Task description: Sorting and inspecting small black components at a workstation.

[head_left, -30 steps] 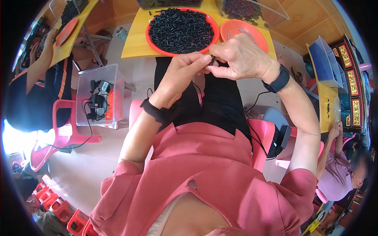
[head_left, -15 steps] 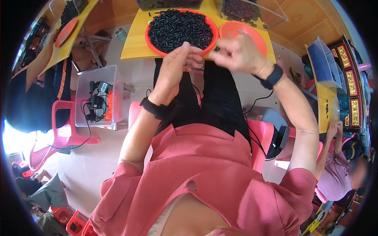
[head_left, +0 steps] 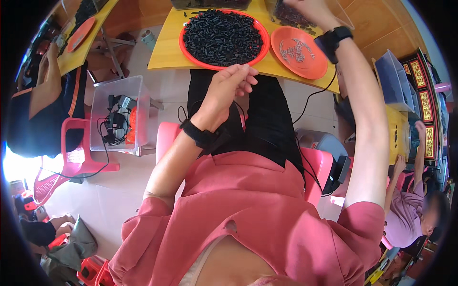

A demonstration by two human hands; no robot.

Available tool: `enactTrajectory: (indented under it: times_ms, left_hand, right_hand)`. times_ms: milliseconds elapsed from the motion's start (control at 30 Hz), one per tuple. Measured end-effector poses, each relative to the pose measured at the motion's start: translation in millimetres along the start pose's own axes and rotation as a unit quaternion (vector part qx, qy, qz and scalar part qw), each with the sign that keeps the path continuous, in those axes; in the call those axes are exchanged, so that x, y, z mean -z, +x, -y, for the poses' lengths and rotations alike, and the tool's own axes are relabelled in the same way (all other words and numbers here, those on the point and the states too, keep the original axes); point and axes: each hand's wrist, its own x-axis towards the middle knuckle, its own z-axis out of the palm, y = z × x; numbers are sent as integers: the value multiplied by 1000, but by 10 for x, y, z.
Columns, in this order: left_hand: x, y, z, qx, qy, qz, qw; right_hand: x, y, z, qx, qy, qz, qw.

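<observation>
My left hand is at the table's front edge, just below a red round tray heaped with small black tube-like pieces. Its fingers are curled, with the thumb pressed against the index finger; whatever they hold is hidden. Far out at the upper right, my right hand reaches over a clear plastic bin with dark pieces in it. Motion and the picture's top edge obscure its fingers. Between that bin and my lap lies an orange plate with thin, silvery small parts scattered on it.
A yellow table carries the trays, with another dark-filled bin at its back. On the left stands a clear box of cables and black adapters. Other people sit at yellow tables on both sides. A black cable hangs from my right wrist.
My right hand has moved from beside my left hand, where it pinched a small black piece, up and away to the clear bin. My left hand has shifted slightly right and nearer me.
</observation>
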Motion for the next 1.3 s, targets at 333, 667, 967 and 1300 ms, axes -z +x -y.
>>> enactTrajectory:
  times_ms: [333, 667, 967, 1300]
  left_hand:
    - [-57, 32, 49, 18, 10, 41, 999]
    - [-17, 47, 31, 19, 9, 34, 999]
    - [28, 91, 30, 26, 1, 27, 999]
    - [106, 146, -3, -7, -19, -40, 999]
  right_hand:
    - [-1119, -32, -426, 177, -34, 106, 978]
    - [-1264, -83, -436, 208, -133, 112, 963]
    - [-1322, -223, -383, 166, -155, 83, 970]
    - [-1173, -559, -159, 202, 68, -25, 977]
